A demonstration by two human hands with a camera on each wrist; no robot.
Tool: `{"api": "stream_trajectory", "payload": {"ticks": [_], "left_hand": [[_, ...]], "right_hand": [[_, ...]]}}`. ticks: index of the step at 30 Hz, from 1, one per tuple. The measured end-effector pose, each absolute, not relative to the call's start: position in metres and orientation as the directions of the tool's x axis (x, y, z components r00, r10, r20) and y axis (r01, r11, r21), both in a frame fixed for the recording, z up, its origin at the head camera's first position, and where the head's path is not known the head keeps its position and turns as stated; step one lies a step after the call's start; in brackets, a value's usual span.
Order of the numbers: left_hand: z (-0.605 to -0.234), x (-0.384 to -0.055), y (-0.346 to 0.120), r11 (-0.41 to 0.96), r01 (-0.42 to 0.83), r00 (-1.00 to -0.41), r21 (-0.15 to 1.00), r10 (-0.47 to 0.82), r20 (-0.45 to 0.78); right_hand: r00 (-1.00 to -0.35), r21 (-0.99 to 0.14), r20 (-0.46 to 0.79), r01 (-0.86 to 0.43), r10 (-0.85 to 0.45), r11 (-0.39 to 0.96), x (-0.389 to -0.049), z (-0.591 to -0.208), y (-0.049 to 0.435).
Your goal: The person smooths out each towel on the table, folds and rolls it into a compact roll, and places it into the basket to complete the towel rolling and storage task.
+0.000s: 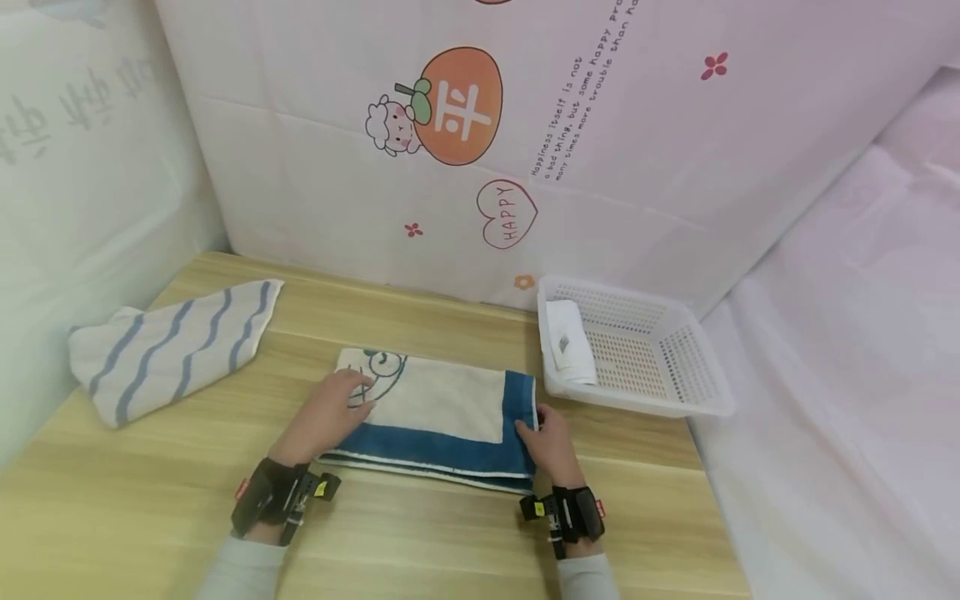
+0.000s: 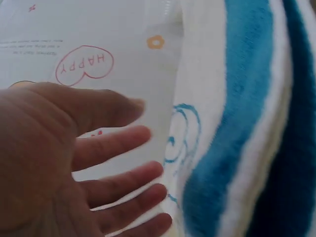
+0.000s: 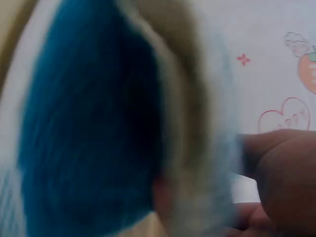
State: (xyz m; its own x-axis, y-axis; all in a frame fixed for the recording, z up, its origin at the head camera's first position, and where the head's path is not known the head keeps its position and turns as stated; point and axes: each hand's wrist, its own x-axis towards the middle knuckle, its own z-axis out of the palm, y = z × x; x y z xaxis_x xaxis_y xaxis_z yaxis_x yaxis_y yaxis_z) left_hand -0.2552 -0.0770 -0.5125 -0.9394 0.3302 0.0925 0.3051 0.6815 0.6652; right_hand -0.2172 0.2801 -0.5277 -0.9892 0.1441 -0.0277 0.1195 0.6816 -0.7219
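Note:
A cream towel (image 1: 450, 400) with a dark blue border and a blue line drawing lies folded on the wooden table. Over its left end is my left hand (image 1: 327, 415), fingers spread and nothing held; the left wrist view shows the same fingers (image 2: 123, 187) apart beside the cloth. At the towel's right edge, my right hand (image 1: 553, 443) pinches the blue border, thumb on top. In the right wrist view the folded blue layers (image 3: 94, 118) stand raised close to the camera, with a fingertip showing at the fold and the other fingers partly hidden.
A white plastic basket (image 1: 678, 404) stands at the back right, with a rolled white cloth (image 1: 570, 337) along its left side. To the left lies a loosely folded towel with wavy blue stripes (image 1: 176, 354). A printed sheet (image 1: 337, 192) hangs behind the wooden table (image 1: 420, 542).

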Motion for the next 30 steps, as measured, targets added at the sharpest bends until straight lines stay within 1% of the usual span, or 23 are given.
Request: {"api": "stream_trajectory", "payload": {"ticks": [2, 4, 6, 10, 13, 20, 25, 27, 30], "left_hand": [[-0.516, -0.251, -0.079, 0.714, 0.311, -0.935, 0.627, 0.348, 0.067], [-0.518, -0.247, -0.081, 0.723, 0.315, -0.932, 0.615, 0.357, 0.058], [-0.52, -0.242, -0.082, 0.714, 0.327, -0.926, 0.619, 0.373, 0.06], [-0.522, -0.233, -0.08, 0.664, 0.398, -0.89, 0.633, 0.447, 0.091], [-0.524, -0.228, -0.079, 0.653, 0.444, -0.866, 0.614, 0.487, 0.108], [-0.527, -0.225, -0.087, 0.691, 0.425, -0.887, 0.585, 0.447, 0.117], [-0.523, -0.223, -0.093, 0.687, 0.401, -0.903, 0.606, 0.407, 0.137], [-0.52, -0.222, -0.096, 0.68, 0.394, -0.91, 0.618, 0.385, 0.156], [-0.518, -0.22, -0.101, 0.693, 0.381, -0.918, 0.612, 0.364, 0.159]], "right_hand": [[-0.989, -0.702, -0.057, 0.138, 0.138, 0.699, -0.217, -0.532, 0.285], [-0.987, -0.686, -0.082, 0.155, 0.137, 0.711, -0.218, -0.534, 0.288], [-0.986, -0.672, -0.091, 0.165, 0.141, 0.722, -0.218, -0.534, 0.29], [-0.985, -0.645, -0.086, 0.167, 0.147, 0.746, -0.218, -0.528, 0.29], [-0.986, -0.63, -0.083, 0.163, 0.143, 0.76, -0.217, -0.524, 0.288], [-0.991, -0.643, -0.066, 0.134, 0.12, 0.754, -0.208, -0.518, 0.286], [-0.993, -0.67, -0.036, 0.105, 0.109, 0.735, -0.199, -0.519, 0.284], [-0.994, -0.7, -0.029, 0.099, 0.11, 0.707, -0.195, -0.52, 0.284], [-0.992, -0.753, -0.068, 0.124, 0.111, 0.646, -0.187, -0.523, 0.284]]}}
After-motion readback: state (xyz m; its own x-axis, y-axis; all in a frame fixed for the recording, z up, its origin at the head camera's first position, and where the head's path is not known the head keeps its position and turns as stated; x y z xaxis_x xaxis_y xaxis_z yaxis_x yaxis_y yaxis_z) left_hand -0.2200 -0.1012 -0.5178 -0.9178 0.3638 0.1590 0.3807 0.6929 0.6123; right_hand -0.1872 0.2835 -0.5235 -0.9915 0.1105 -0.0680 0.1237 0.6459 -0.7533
